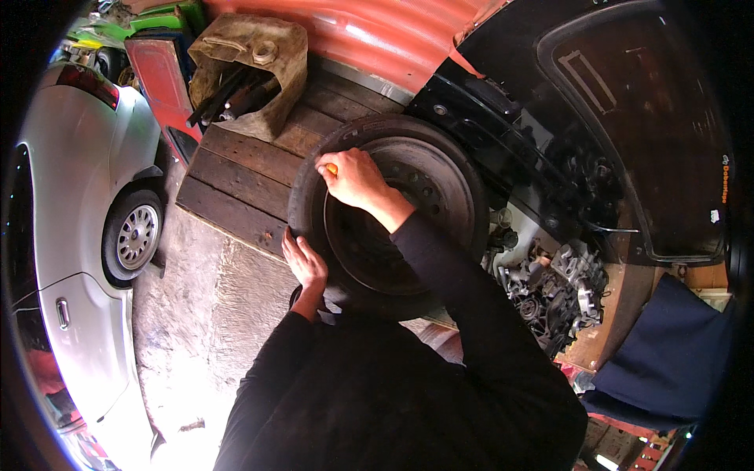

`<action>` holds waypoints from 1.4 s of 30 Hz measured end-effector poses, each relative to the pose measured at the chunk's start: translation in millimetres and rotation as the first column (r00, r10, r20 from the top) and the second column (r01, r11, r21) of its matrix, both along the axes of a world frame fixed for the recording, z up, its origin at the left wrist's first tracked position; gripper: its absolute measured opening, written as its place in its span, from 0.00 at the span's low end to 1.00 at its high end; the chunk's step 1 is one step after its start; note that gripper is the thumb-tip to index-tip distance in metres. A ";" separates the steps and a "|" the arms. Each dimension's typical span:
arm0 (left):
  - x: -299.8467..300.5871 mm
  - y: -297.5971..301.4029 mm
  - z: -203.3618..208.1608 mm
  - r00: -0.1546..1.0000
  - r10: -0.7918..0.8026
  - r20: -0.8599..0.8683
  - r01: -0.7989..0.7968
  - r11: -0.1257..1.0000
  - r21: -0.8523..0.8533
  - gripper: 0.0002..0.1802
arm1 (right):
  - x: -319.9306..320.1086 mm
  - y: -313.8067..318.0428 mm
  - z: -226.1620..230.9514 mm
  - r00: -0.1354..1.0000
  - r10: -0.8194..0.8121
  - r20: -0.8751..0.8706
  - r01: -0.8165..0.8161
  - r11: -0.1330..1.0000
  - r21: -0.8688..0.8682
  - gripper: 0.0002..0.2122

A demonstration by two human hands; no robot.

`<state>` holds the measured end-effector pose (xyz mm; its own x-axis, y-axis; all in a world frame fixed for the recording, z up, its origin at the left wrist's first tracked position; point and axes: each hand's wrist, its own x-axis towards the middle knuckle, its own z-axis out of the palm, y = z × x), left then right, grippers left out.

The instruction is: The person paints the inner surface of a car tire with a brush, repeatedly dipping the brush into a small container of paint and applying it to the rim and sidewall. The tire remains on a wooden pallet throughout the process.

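While our left hand (306,265), fingers straight, touches the round rubber tyre (306,200), our right hand (355,179) grasps an orange piece (332,169) over its sidewall, rough wooden planks (236,166) underneath.

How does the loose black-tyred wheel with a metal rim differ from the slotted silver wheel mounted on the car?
The loose wheel lies face up; the mounted wheel stands upright. The loose wheel looks dull; the mounted wheel, bright silver. Both are round and black-tyred.
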<state>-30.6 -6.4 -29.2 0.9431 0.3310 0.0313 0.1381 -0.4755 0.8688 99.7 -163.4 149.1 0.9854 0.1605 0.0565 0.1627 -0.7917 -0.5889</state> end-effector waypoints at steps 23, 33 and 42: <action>95.1 161.5 20.5 0.846 -0.428 0.316 0.508 0.829 -0.236 0.16 | -182.9 -9.3 14.7 0.998 -0.037 -0.054 0.062 0.793 0.606 0.08; 43.1 -227.2 155.9 0.083 -0.948 0.306 0.941 0.176 0.291 0.21 | -372.3 -173.7 -38.5 0.025 -0.933 -0.359 0.307 -0.335 0.891 0.12; -41.5 -481.5 100.8 0.058 -0.923 -0.380 0.791 -0.189 0.582 0.56 | -411.8 -253.5 -90.1 -0.061 -0.901 -0.429 0.233 -0.431 0.872 0.12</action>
